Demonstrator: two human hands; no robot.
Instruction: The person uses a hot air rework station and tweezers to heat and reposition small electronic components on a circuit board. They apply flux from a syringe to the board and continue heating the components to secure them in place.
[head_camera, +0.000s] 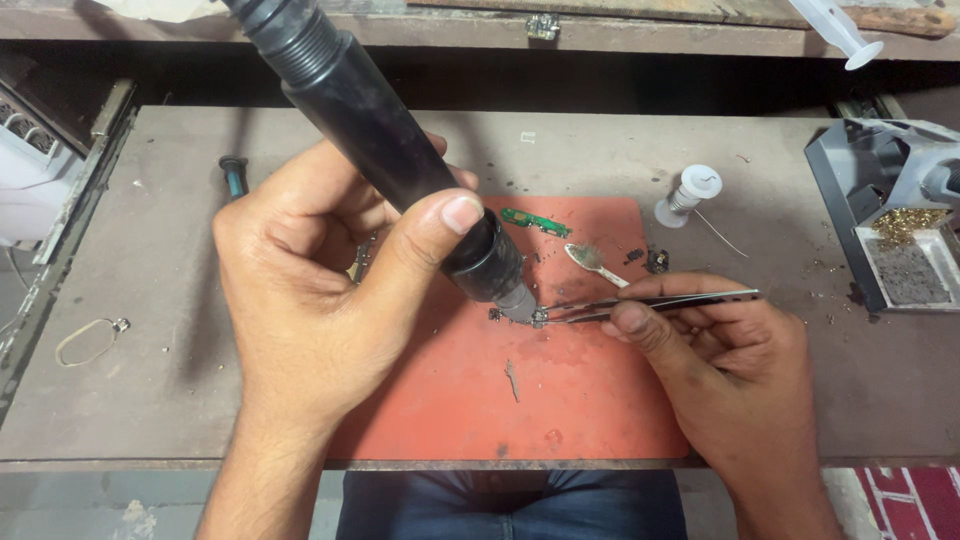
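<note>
Head view: the left hand (310, 290) wraps a thick black heat tool (400, 160), nozzle down on a tiny chip (539, 318) on the red mat (560, 400). The right hand (720, 350) pinches tweezers (660, 302) shut on it. The chip looks light, stiff and fragile, best gripped by its edges.

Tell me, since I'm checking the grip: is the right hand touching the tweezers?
Touching. The head view shows the right hand pinching the tweezers between thumb and fingers.
</note>
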